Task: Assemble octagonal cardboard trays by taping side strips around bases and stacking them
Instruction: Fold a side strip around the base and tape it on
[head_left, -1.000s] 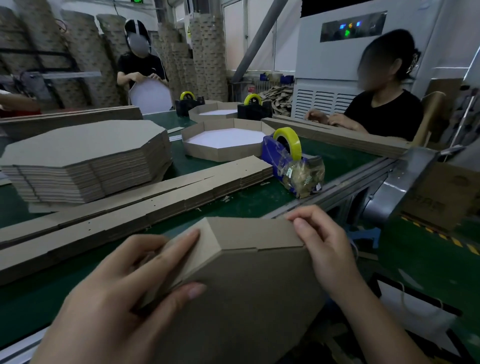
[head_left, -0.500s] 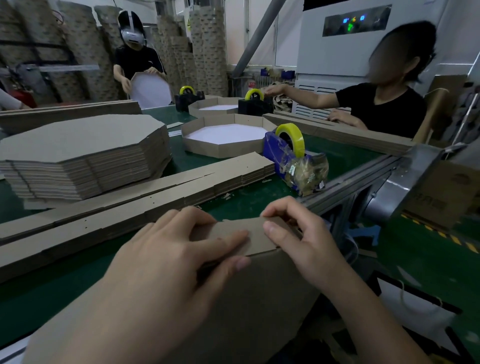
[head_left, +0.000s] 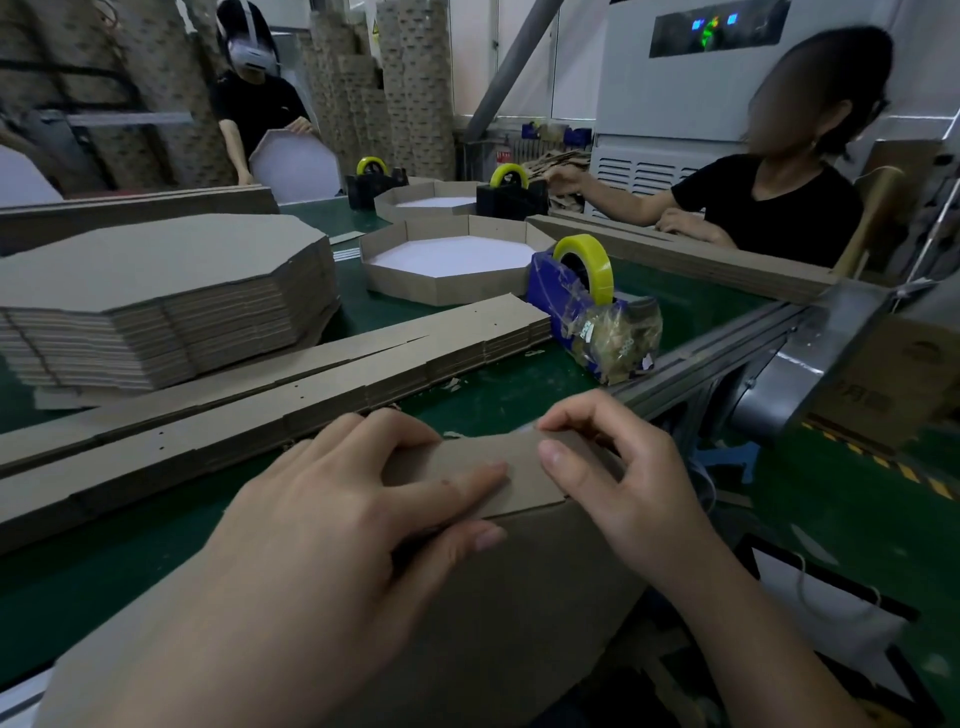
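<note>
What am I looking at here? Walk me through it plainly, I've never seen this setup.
There is no machine: one head-worn camera looks down at a person's bare hands. The left hand and right hand press a side strip against a tray base held at the edge of the green table. On the table lie a stack of octagonal bases, long flat strips, a finished tray and a blue tape dispenser. Other workers sit farther along.
</note>
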